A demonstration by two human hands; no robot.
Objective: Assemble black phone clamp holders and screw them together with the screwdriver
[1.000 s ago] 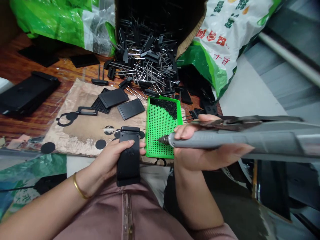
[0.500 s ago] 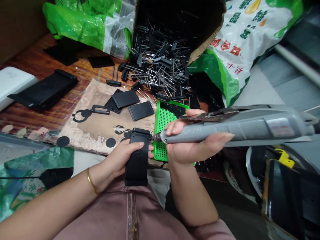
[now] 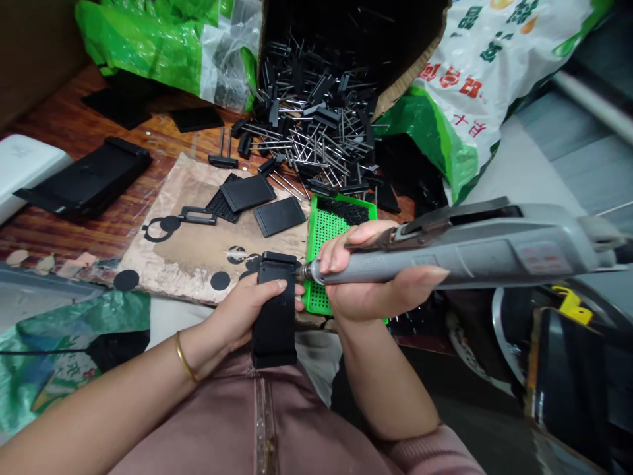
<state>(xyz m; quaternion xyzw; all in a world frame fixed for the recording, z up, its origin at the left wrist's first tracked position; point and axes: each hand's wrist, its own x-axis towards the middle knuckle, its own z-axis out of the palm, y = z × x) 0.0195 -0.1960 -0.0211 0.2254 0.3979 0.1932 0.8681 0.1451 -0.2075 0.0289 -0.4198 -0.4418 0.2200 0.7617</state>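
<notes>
My left hand (image 3: 247, 307) is closed around a black plastic phone holder (image 3: 274, 323), thumb on its face and fingertips showing at its right edge. In my right hand (image 3: 363, 277) lies a grey electric screwdriver (image 3: 459, 247), held level with its lever under the fingers. Its tip points left and meets the holder's upper right side; the screw there, if any, is too small to make out. Below the screwdriver sits a green perforated tray (image 3: 321, 231) with small black screws (image 3: 343, 211) heaped at its far end.
A tipped cardboard box (image 3: 413, 66) spills black clamp pieces with metal rods (image 3: 316, 142). Black plates (image 3: 279, 216) and round pads (image 3: 220, 281) lie on the cardboard sheet (image 3: 173, 264). At left are another black holder (image 3: 93, 178) and a white box (image 3: 30, 171). Plastic bags flank the box.
The screwdriver's rear and my right hand have shifted slightly left, while its tip stays at the holder's side. The holder has moved a little right in view, still in my left hand.
</notes>
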